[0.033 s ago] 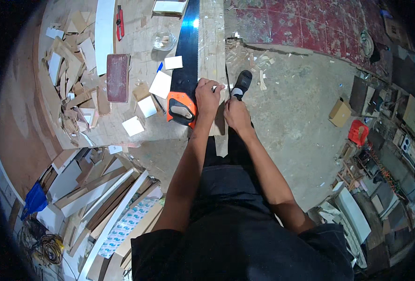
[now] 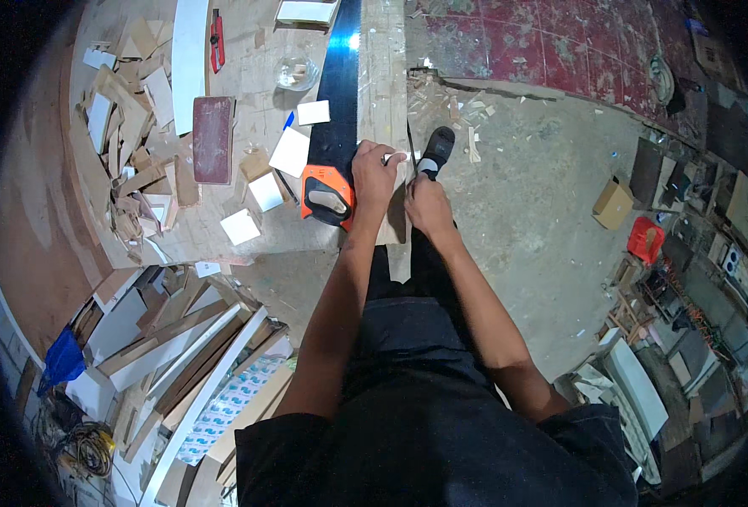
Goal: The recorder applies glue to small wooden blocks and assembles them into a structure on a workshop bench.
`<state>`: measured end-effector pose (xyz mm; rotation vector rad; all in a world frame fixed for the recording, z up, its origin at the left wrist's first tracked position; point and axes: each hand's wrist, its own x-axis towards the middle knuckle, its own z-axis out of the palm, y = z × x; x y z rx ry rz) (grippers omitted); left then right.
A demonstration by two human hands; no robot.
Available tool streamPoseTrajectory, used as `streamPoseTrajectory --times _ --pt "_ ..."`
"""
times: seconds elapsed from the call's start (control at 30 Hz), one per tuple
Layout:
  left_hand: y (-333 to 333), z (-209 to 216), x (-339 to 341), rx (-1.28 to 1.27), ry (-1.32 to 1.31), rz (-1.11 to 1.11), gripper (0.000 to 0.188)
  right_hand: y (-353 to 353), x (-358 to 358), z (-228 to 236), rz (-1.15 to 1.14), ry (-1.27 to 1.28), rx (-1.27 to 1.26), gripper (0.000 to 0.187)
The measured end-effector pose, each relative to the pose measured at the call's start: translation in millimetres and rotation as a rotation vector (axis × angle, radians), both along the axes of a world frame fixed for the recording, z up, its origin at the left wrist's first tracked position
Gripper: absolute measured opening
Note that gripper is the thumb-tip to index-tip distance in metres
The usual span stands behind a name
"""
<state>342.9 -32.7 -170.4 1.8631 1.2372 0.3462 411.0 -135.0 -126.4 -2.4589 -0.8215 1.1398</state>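
My left hand point(image 2: 375, 173) rests on the long wooden board point(image 2: 382, 93) near the bench's right side, thumb and fingers closed on a small white piece point(image 2: 402, 157). Just right of it, my right hand point(image 2: 429, 205) is closed around the grip of a thin, dark, narrow-bladed tool point(image 2: 410, 139). The blade points away from me along the board's right side, close to the white piece; its exact kind cannot be made out. Beside my left hand lies a handsaw with an orange and black handle point(image 2: 327, 196), its dark blade stretching away along the board.
White square pieces point(image 2: 289, 152), a glass jar point(image 2: 296, 73), a brown block point(image 2: 213, 140) and a red cutter point(image 2: 217, 42) lie on the bench. Wood offcuts point(image 2: 125, 127) are heaped at left, with leaning boards point(image 2: 196, 363) below. A red crate point(image 2: 646, 240) stands on the floor at right.
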Motion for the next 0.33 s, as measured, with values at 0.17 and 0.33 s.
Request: streamPoseTrajectory --times 0.17,0.33 --pt "10.5 -6.9 -4.7 0.083 -0.019 -0.112 0.022 4.2 2.4 4.3 0.032 -0.009 -0.026 0.021" --pt "8.3 -1.7 1.0 0.048 0.038 -0.111 0.024 4.4 4.1 4.4 0.062 -0.004 -0.04 0.02"
